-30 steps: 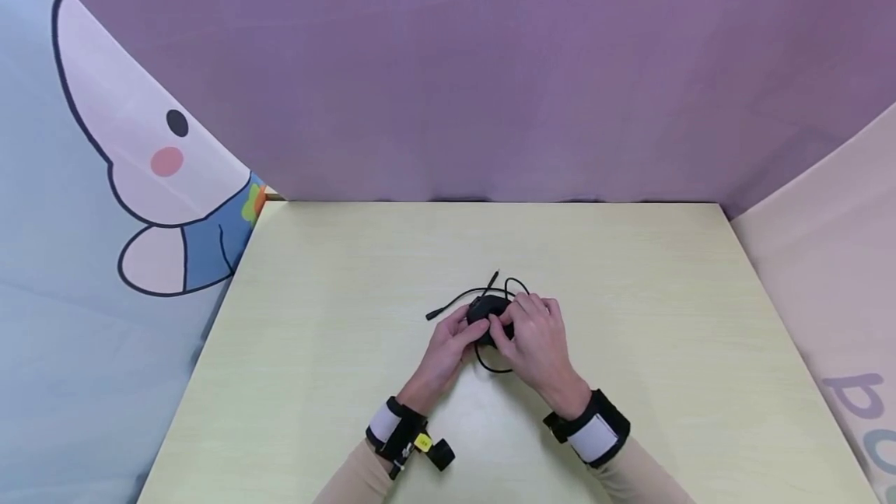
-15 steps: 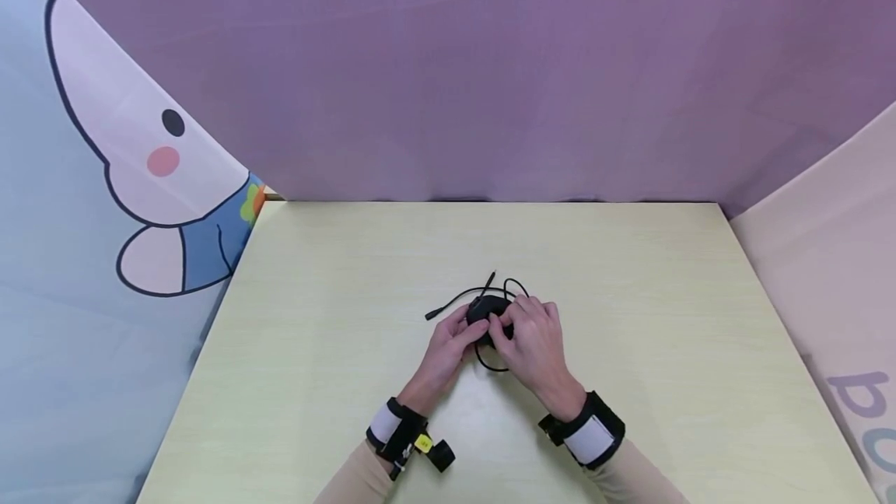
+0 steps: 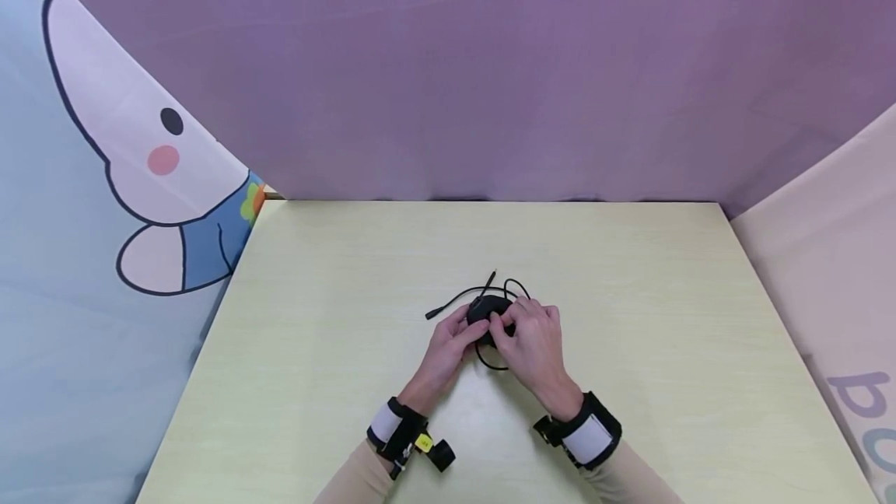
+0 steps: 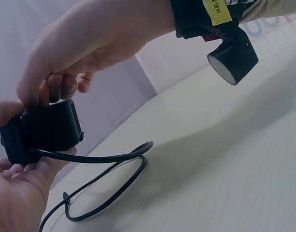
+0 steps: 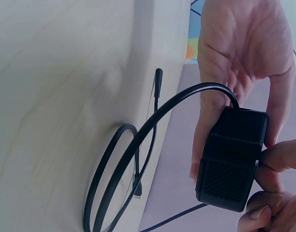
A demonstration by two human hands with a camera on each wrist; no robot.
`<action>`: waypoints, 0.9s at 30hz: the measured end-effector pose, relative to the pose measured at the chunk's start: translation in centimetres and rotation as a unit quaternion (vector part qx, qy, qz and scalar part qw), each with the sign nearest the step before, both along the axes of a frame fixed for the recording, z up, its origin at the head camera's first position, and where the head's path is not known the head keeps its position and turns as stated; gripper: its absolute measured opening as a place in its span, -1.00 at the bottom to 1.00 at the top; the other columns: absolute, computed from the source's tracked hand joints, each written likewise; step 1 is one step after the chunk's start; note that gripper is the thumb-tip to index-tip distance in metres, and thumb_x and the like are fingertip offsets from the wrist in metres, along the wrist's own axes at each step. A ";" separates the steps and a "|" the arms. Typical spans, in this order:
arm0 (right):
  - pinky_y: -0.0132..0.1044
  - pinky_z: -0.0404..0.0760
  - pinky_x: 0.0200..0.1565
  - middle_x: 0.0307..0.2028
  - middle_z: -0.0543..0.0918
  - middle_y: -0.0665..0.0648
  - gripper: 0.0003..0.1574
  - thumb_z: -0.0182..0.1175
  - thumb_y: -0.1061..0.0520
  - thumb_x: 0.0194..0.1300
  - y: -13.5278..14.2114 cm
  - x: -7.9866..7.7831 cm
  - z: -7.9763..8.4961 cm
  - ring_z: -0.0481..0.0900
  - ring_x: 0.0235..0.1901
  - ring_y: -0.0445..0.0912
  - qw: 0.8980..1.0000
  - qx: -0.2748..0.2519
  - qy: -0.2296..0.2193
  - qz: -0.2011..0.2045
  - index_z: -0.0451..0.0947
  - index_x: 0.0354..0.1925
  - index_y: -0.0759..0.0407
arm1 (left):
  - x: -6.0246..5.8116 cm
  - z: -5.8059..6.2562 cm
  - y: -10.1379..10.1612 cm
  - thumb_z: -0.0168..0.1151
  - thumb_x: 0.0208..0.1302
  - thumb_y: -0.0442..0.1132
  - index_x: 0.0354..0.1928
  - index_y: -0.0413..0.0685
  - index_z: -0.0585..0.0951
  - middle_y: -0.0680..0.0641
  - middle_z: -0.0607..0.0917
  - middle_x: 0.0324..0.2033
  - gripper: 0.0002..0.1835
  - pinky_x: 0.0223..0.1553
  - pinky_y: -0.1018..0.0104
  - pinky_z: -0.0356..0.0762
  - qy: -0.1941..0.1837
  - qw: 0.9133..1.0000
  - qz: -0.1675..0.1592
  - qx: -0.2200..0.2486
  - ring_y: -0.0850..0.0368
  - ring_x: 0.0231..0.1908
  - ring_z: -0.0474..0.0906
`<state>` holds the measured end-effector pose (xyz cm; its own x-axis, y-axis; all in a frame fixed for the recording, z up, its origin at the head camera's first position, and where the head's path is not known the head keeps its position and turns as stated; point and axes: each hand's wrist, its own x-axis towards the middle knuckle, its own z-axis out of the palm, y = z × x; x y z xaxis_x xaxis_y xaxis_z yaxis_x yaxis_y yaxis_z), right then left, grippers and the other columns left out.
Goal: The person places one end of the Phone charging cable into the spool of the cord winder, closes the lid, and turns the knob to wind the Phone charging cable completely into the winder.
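Note:
Both hands hold a small black box-shaped device (image 3: 489, 306) just above the table. Mesh-like texture covers one end of it (image 5: 230, 181), and a black cable (image 4: 99, 158) leaves its side. My left hand (image 3: 446, 345) grips it from the left and below, thumb on top. With thumb and fingertips, my right hand (image 3: 536, 344) pinches at the device's right edge. What lies between those fingertips is mostly hidden. The cable loops around, with one dark plug end (image 3: 432, 314) at the left and a thin-tipped end (image 3: 493, 279) pointing away.
A pale wooden table (image 3: 336, 255) lies under the hands. Behind it hangs a purple cloth (image 3: 490, 84). A blue cartoon cloth (image 3: 63, 294) borders the left side, a pale lettered cloth (image 3: 819, 255) the right.
My right wrist has shifted slightly left and inward. Both hands keep their hold on the device, which has barely moved.

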<state>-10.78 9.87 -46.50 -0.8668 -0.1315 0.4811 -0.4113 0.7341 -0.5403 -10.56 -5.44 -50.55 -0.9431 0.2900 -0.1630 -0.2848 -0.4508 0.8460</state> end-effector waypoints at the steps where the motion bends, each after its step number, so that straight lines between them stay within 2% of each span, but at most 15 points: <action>1: -0.06 0.36 -0.21 -0.59 0.56 -0.01 -0.71 0.44 0.26 0.14 0.0 0.0 0.0 0.54 -0.48 -0.01 1.000 -0.003 -0.002 -0.002 0.59 -0.64 0.13 | 0.0 0.0 0.0 0.15 0.51 -0.35 0.46 -0.38 0.32 -0.42 0.51 0.32 -0.44 0.23 0.30 0.57 -0.001 1.000 0.001 0.000 0.15 0.17 0.64; 8: -0.06 0.33 -0.17 -0.61 0.55 -0.02 -0.69 0.45 0.23 0.16 0.1 0.0 -0.1 0.51 -0.51 -0.04 1.000 -0.023 -0.011 -0.006 0.60 -0.65 0.12 | -0.1 0.0 0.3 0.21 0.48 -0.35 0.44 -0.37 0.36 -0.40 0.57 0.27 -0.44 0.19 0.29 0.61 -0.004 1.000 0.014 -0.016 0.14 0.14 0.66; 12: -0.08 0.33 -0.15 -0.58 0.54 -0.05 -0.69 0.46 0.21 0.18 0.5 -0.1 -0.3 0.51 -0.47 -0.05 1.000 -0.011 -0.004 0.013 0.59 -0.62 0.11 | 0.0 0.1 0.4 0.21 0.47 -0.36 0.42 -0.38 0.39 -0.40 0.61 0.23 -0.46 0.15 0.29 0.63 -0.002 0.999 0.024 -0.035 0.15 0.10 0.68; 16: -0.09 0.33 -0.16 -0.50 0.54 -0.03 -0.73 0.44 0.18 0.22 1.3 -0.5 -0.3 0.48 -0.43 -0.04 0.998 0.015 0.044 0.052 0.58 -0.55 0.10 | -0.1 0.2 0.3 0.20 0.47 -0.35 0.42 -0.38 0.39 -0.40 0.61 0.23 -0.46 0.13 0.30 0.65 0.000 0.999 0.024 -0.042 0.15 0.09 0.68; 20: -0.08 0.37 -0.15 -0.37 0.58 0.02 -0.85 0.41 0.16 0.26 2.2 -1.2 -0.2 0.50 -0.35 -0.02 0.990 0.040 0.091 0.097 0.61 -0.39 0.13 | -0.1 0.3 0.2 0.20 0.48 -0.33 0.42 -0.39 0.39 -0.41 0.59 0.25 -0.46 0.13 0.30 0.65 0.008 0.999 0.016 -0.039 0.13 0.11 0.68; 23: -0.07 0.41 -0.11 -0.27 0.59 0.04 -0.88 0.41 0.16 0.27 2.9 -1.7 0.1 0.54 -0.25 -0.01 0.983 0.063 0.098 0.145 0.66 -0.23 0.12 | -0.2 0.2 0.1 0.19 0.47 -0.34 0.41 -0.40 0.39 -0.41 0.58 0.25 -0.46 0.12 0.31 0.65 0.016 0.999 0.010 -0.037 0.14 0.11 0.67; 27: -0.03 0.46 -0.02 -0.19 0.60 0.05 -0.76 0.45 0.21 0.21 3.9 -2.1 0.6 0.56 -0.14 -0.01 0.969 0.096 0.093 0.209 0.73 -0.11 0.07 | -0.2 0.1 0.0 0.18 0.47 -0.37 0.40 -0.42 0.38 -0.41 0.59 0.24 -0.47 0.11 0.31 0.65 0.024 0.999 0.001 -0.034 0.15 0.11 0.66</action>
<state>-12.86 13.78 -45.85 -0.6193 -0.5544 0.5560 -0.7713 0.5621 -0.2986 -10.80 -5.40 -50.41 -0.9510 0.2772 -0.1368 -0.2420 -0.3922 0.8875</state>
